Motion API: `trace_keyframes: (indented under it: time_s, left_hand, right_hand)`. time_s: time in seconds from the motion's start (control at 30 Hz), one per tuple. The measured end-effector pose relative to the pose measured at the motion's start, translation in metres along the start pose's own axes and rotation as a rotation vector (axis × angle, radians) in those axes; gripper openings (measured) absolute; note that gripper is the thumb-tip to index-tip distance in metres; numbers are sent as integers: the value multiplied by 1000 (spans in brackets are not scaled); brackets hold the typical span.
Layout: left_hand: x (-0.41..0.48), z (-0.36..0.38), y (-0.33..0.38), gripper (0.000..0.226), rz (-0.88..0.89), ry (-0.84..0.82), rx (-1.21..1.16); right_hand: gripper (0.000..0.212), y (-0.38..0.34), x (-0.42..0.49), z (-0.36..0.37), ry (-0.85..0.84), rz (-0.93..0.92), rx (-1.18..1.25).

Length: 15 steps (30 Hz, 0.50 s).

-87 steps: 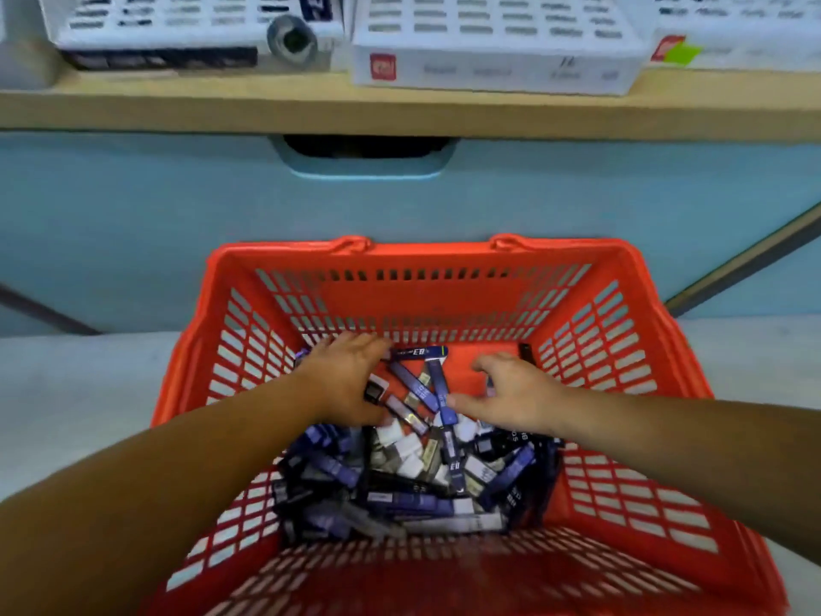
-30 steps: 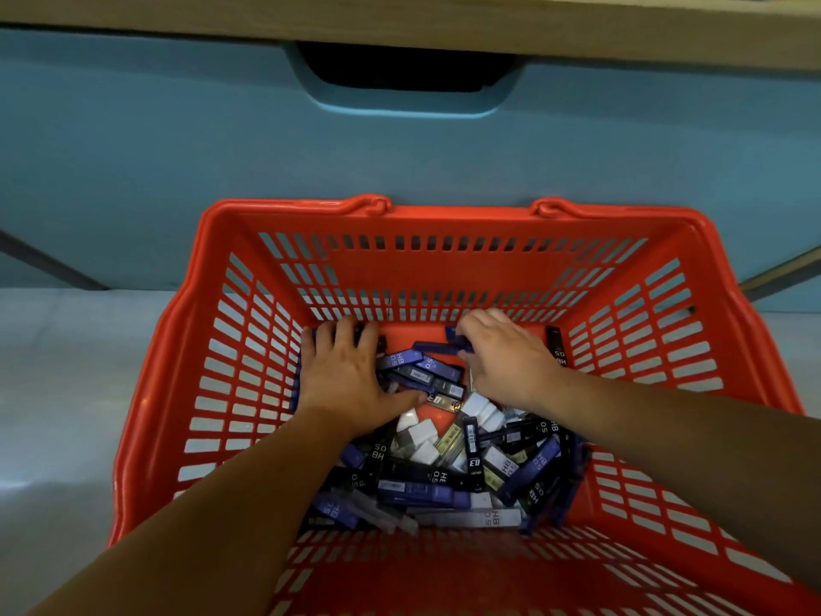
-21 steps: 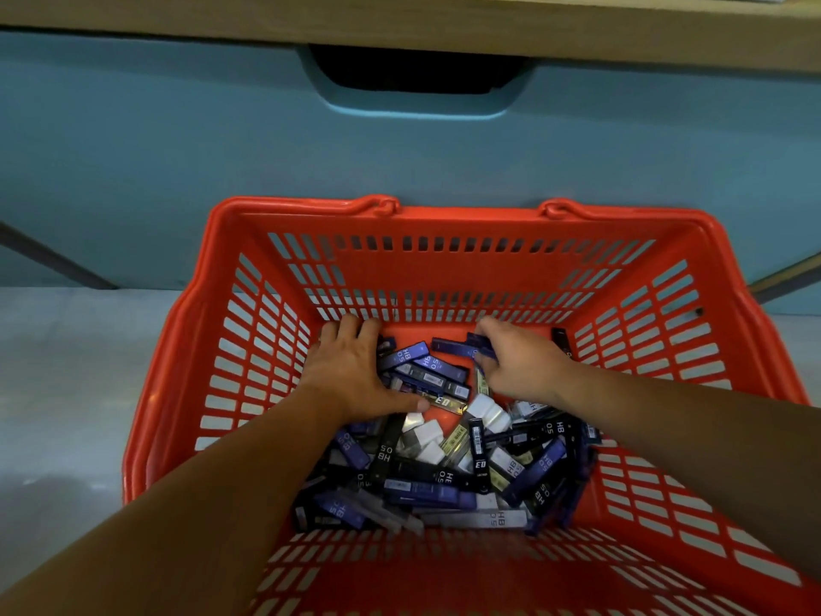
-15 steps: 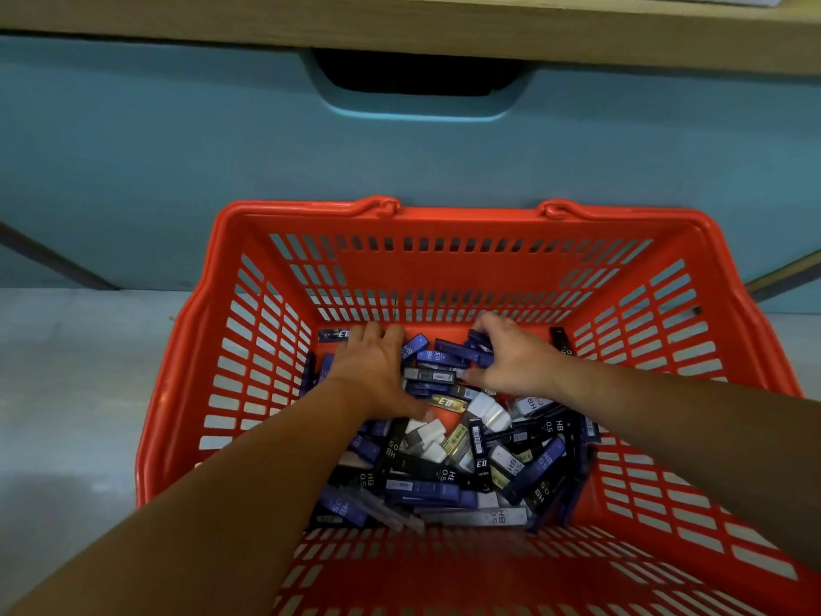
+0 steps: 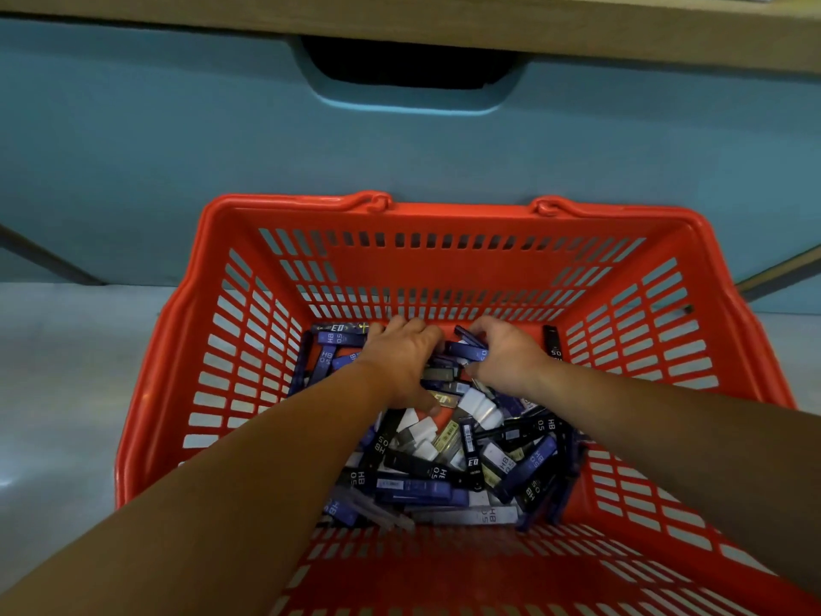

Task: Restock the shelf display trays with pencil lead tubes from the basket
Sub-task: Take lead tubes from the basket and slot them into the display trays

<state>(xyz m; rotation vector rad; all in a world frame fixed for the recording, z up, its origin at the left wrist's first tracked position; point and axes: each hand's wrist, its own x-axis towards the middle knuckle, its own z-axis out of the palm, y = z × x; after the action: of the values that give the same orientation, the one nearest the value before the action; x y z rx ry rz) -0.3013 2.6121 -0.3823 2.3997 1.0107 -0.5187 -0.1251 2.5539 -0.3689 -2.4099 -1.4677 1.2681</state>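
Grip: the right hand (image 5: 506, 360) curls its fingers round a few purple pencil lead tubes (image 5: 464, 349) at the far end of the basket (image 5: 400, 269). The left hand (image 5: 402, 357) lies bent over the pile beside it — whether it holds any we cannot tell. We judge the tubes light, rigid and slick, apt to slide; best pinched across the flat sides, several bundled. The basket sits on a pale floor (image 5: 66, 393) before a teal cabinet front (image 5: 177, 148) — wooden shelf edge (image 5: 622, 33) above, trays out of view.

Dim, soft, even light, with mild blur and wide-angle bending at the edges.
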Motion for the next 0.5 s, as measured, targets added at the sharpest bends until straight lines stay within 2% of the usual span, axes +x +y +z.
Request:
trace_keyframes:
  time_s: [0.1, 0.2, 0.3, 0.37, 0.47, 0.5]
  left_hand:
    - [2, 0, -2, 71, 19, -50, 11]
    - [3, -3, 1, 82, 24, -99, 57]
    - [3, -4, 4, 90, 42, -114, 79]
    - [2, -3, 5, 85, 59, -86, 65]
    - [1, 0, 4, 71, 61, -51, 6]
    - [1, 1, 5, 68, 58, -41, 3]
  right_hand:
    - [36, 3, 0, -4, -49, -10, -38]
    - [30, 4, 0, -5, -75, -9, -87]
    - [25, 0, -3, -12, -151, 4, -14]
    - [26, -1, -3, -19, -186, 16, 56]
    - [41, 0, -4, -26, -218, 32, 112]
    - [39, -1, -5, -27, -235, 37, 128]
